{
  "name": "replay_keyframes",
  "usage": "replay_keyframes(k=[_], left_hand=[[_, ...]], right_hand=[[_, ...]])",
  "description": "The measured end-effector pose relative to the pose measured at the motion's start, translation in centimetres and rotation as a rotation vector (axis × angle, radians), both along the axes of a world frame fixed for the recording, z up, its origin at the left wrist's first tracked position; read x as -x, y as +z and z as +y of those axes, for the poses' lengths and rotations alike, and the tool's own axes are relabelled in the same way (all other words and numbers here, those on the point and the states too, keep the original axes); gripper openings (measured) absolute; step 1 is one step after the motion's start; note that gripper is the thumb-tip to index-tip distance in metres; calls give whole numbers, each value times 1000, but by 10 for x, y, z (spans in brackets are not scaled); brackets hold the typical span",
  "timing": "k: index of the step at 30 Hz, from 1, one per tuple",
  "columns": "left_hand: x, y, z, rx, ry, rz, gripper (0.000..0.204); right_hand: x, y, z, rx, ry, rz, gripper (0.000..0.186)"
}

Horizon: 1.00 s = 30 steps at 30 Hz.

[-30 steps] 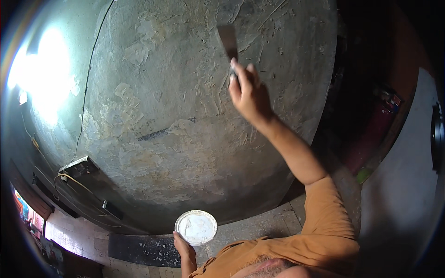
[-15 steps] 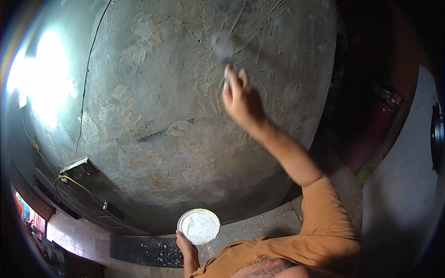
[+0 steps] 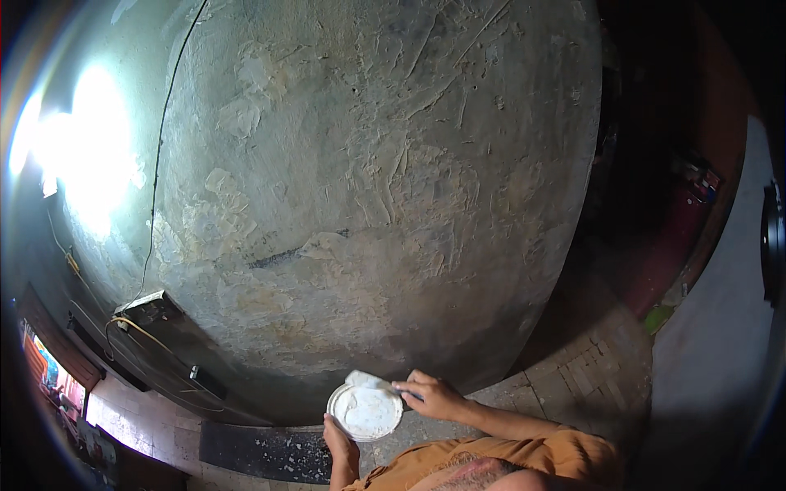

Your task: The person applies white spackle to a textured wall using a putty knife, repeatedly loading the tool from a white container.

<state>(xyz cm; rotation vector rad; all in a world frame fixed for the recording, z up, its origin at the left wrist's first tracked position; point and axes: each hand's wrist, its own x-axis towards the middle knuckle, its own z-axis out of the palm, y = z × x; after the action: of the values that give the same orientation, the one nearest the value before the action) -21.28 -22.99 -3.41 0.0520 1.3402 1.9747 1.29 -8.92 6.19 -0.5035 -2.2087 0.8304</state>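
My left hand (image 3: pixel 341 444) grips the side of a round white tub lid or shallow container (image 3: pixel 364 416) that holds white paste; its exact depth is hidden. In my right hand (image 3: pixel 432 396) is a putty knife (image 3: pixel 368 380), its broad blade coated white and lying at the container's far rim. The fingers are closed round the handle. Beyond both hands rises a grey-green wall (image 3: pixel 311 164) with rough, patchy filler and scraped ridges.
A dark cable (image 3: pixel 168 106) runs down the wall to an electrical box (image 3: pixel 149 304). Bright light glares at the left. A dark mat (image 3: pixel 258 448) with white spots lies on the tiled floor. The wall's right edge borders a dark opening with a reddish object (image 3: pixel 663 245).
My right hand has come down from high on the wall to the container, bringing the putty knife to its rim. My left hand and the container have shifted slightly in view.
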Motion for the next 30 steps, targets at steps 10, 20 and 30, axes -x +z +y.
replay_keyframes(k=[10, 20, 30], left_hand=[[-14, -15, 38, 24, -77, 59, 48], [-32, 0, 55, -10, -87, 59, 43], [-38, 4, 60, 20, -99, 113, 42]], right_hand=[[-34, -8, -6, -205, -29, -229, 28], [-67, 6, 11, -220, -1, -339, 25], [-70, 6, 25, -99, 103, -239, 25]])
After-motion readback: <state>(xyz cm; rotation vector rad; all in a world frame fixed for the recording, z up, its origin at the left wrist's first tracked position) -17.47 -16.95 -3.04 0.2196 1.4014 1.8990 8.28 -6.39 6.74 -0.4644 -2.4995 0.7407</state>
